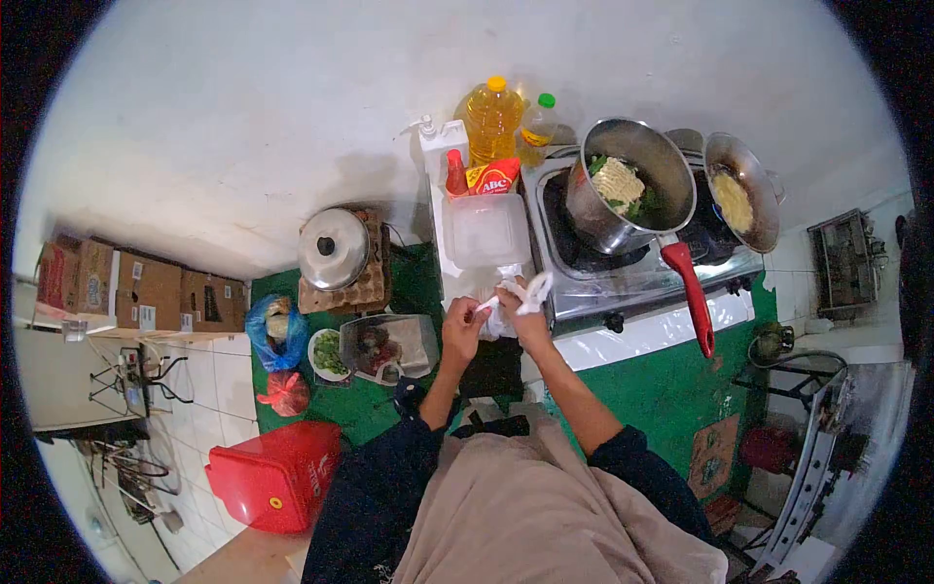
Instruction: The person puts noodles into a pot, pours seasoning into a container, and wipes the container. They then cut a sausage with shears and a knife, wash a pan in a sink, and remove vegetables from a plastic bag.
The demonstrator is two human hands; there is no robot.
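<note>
Two bare hands on one crumpled white plastic bag here, right at the front of the white counter, just left of the gas stove. Left hand has its thumb and fingers pinched together on a thin twisted end of it, and the right hand is curled closed around the bunched part, with a loose bit poking up past the fingers. They're close together, and what's inside the bag I can't tell. Right behind them sits a clear plastic container, then a red packet marked ABC and a red-capped sauce bottle. Back by the wall there's a white pump bottle, a big yellow-capped oil bottle and a green-capped bottle. On the stove, the steel saucepan holds a noodle block plus some green leaves — its red handle points toward the person — and the wok next to it has something yellowish in it. Over on the left, a lidded pot sits on an egg tray, with a bowl of chopped greens and a clear tray near it, a blue bag further out, and a red bin below.
</note>
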